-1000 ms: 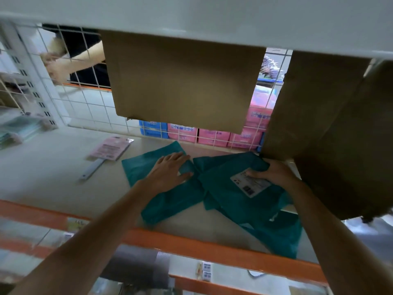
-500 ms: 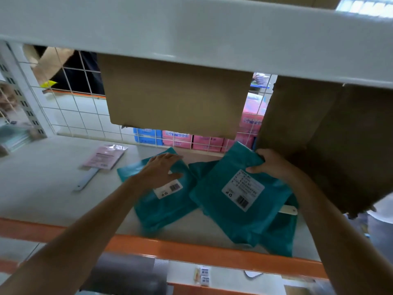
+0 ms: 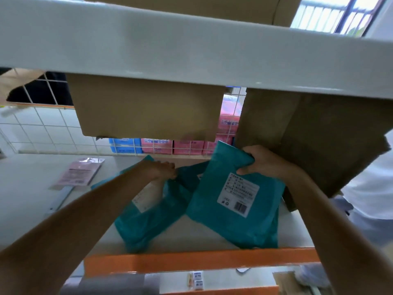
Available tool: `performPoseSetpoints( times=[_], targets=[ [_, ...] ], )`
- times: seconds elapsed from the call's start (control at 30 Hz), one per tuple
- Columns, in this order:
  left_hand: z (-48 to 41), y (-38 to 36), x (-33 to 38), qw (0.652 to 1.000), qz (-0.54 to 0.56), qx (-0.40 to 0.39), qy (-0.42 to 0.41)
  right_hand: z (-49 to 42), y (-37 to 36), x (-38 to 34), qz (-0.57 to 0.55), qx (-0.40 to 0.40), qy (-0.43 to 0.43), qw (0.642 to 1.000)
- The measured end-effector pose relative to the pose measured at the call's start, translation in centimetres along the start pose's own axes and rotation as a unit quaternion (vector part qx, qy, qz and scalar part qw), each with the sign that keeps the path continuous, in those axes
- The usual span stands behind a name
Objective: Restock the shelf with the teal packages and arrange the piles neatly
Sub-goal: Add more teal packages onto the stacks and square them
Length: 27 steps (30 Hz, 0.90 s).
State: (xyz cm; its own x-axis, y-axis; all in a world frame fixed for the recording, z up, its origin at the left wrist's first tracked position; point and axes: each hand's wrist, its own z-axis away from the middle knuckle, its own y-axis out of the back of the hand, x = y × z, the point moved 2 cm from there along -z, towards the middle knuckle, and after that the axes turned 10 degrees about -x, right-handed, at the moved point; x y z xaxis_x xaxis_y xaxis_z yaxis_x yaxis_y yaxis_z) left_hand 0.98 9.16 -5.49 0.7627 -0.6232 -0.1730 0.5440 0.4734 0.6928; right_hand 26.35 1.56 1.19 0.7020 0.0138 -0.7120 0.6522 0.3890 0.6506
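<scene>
One labelled package (image 3: 234, 209) is pinched at its one-o'clock corner by my right hand (image 3: 265, 162); left hand (image 3: 159, 169), at nine o'clock, blurs, grip unreadable.

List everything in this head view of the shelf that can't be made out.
1. Head view: the left hand's grip on the left teal package is motion-blurred, and that package's label is smeared too.
2. Right teal package, held by the right hand: its label text is too small to read.
3. How many packages lie beneath it is hidden, since it covers them.
4. The pink card's print is blurred.
</scene>
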Motion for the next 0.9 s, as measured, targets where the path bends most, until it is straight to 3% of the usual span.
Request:
performPoseSetpoints(
  times=[0.43,0.67,0.9],
  targets=[
    [-0.2,0.0,0.0,1.0,0.007,-0.017,-0.006,0.8,-0.4,-0.3,0.023,0.008,0.043,0.999],
    [0.3,-0.8,-0.4,0.997,0.069,0.007,-0.042,1.5,-0.6,-0.6,0.038,0.013,0.05,0.998],
    [1.5,-1.6,-0.7,0.99,0.138,0.028,-0.028,1.7,-0.7,-0.1,0.034,0.019,0.05,0.998]
  ],
)
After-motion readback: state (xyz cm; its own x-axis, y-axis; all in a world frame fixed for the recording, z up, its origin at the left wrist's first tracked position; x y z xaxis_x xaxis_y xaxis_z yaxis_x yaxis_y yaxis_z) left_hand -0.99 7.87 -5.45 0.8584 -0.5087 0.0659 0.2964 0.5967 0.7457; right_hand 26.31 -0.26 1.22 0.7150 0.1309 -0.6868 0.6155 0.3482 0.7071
